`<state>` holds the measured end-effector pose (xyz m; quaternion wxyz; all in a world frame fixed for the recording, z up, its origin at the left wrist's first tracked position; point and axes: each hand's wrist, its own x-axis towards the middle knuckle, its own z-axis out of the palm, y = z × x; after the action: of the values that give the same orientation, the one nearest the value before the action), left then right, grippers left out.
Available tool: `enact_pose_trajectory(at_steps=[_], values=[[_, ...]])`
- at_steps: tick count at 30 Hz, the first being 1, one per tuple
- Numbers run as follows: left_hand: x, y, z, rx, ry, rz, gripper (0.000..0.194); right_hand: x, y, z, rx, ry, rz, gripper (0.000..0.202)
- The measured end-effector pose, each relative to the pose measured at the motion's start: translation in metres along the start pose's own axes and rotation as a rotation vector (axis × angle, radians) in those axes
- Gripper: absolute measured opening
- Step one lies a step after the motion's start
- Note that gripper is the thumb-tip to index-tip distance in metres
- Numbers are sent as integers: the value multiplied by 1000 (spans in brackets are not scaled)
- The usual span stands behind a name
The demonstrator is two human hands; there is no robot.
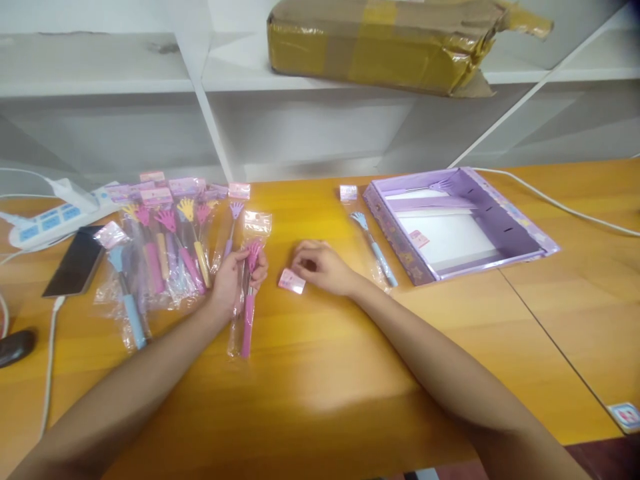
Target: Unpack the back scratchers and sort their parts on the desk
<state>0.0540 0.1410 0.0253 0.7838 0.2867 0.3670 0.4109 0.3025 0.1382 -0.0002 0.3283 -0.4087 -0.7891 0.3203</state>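
Note:
My left hand [233, 283] is closed around a pink back scratcher [249, 317] in a clear plastic bag, gripping it just below its hand-shaped head. To the right, my right hand [320, 267] has its fingers curled with a small pink card [291, 281] at the fingertips. Left of my left hand lies a pile of bagged back scratchers [173, 233] in pink, yellow and purple, with pink header cards. A purple back scratcher [231, 230] lies just behind my left hand. One blue back scratcher [131, 313] is at the pile's near left, and another blue back scratcher [379, 253] lies beyond my right hand.
A purple open box [425, 267] at the right holds a purple back scratcher and a pink card. Along the left are a power strip [55, 220], a phone [75, 260] and a black mouse [17, 347]. A taped carton [380, 47] rests on the shelf above.

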Motion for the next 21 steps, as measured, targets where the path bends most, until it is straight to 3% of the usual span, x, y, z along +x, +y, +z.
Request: enact_pose_trajectory(at_steps=[2, 8, 13, 17, 19, 21], values=[[-1, 1, 2, 27, -16, -8, 24, -1, -7, 2, -25, -47, -33, 23], [-11, -13, 12, 136, -169, -19, 17, 5, -19, 8, 247, 43, 50, 55], [-18, -28, 14, 82, -410, -136, 35, 10, -32, 16, 483, -14, 138, 62], [-16, -26, 10, -14, -550, -260, 57, 9, -50, -17, 501, -62, 269, 60], [-16, -24, 7, -7, -608, -303, 62, 9, -62, -41, 399, -111, 257, 55], [-17, -24, 5, 37, -680, -352, 64, 9, -73, -64, 300, -82, 222, 51]])
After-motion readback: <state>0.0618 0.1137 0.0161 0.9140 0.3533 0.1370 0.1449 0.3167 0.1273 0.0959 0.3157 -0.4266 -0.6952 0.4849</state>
